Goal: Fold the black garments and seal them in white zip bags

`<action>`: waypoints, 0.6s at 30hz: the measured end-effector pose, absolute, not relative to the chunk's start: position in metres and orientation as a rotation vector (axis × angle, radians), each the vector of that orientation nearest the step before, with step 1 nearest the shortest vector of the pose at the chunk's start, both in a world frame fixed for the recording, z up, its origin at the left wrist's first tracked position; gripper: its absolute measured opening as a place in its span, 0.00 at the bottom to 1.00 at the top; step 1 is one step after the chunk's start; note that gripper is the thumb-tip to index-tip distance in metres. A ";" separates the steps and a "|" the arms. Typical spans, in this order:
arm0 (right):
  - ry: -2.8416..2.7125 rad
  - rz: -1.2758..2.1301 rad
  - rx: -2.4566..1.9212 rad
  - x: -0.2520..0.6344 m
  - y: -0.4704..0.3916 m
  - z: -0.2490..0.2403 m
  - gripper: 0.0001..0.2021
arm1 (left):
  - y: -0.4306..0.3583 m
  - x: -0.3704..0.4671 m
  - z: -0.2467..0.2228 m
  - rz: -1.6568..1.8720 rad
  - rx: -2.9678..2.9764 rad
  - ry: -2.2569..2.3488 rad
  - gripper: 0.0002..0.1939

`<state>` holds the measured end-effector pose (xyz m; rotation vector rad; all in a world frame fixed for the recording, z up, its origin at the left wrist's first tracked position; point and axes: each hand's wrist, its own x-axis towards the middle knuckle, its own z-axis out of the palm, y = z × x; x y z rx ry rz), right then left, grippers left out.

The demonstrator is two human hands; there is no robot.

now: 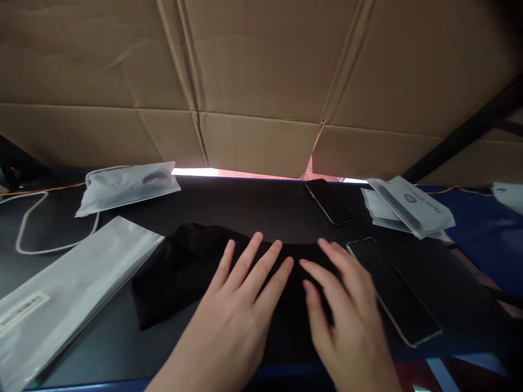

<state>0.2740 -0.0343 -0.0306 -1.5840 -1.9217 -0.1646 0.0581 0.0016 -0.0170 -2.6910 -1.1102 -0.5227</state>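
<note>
A piece of black cloth (pixel 175 272) lies across the middle of the dark tabletop, rumpled at its left end. My left hand (pixel 241 305) rests on it with fingers spread. Beside it, my right hand (pixel 343 299) touches the cloth's right part, its fingers apart and slightly bent. Neither hand grips anything. The cloth's lower right part is hidden beneath and between the hands. Just right of my right hand lies a flat, dark, phone-like item with a pale rim (pixel 404 299).
A dark phone (pixel 329 201) lies further back. White printed packets (pixel 412 204) are stacked at the right. On the left are a long white plastic sleeve (pixel 77 288), a smaller white pouch (pixel 131 188) and a white cable (pixel 24 234). A cardboard sheet (pixel 261 81) stands behind.
</note>
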 end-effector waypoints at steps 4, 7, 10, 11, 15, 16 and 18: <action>-2.225 0.045 -1.650 0.275 -0.028 -0.053 0.27 | 0.005 0.063 -0.052 -0.444 -2.720 -1.221 0.35; -2.304 0.138 -1.741 0.281 -0.025 -0.062 0.28 | 0.009 0.057 -0.062 -0.431 -2.749 -1.236 0.38; -2.308 0.202 -1.729 0.286 -0.027 -0.061 0.29 | 0.011 0.050 -0.053 -0.428 -2.803 -1.210 0.37; -2.298 0.216 -1.706 0.289 -0.029 -0.060 0.29 | 0.011 0.045 -0.047 -0.428 -2.827 -1.201 0.37; -2.150 0.206 -1.683 0.302 -0.040 -0.057 0.30 | 0.018 0.003 -0.021 -0.507 -2.691 -1.417 0.33; -2.103 0.200 -1.701 0.306 -0.042 -0.058 0.30 | 0.021 -0.013 -0.017 -0.528 -2.594 -1.540 0.33; -2.039 0.203 -1.735 0.311 -0.044 -0.062 0.29 | 0.029 -0.045 -0.015 -0.534 -2.358 -1.823 0.34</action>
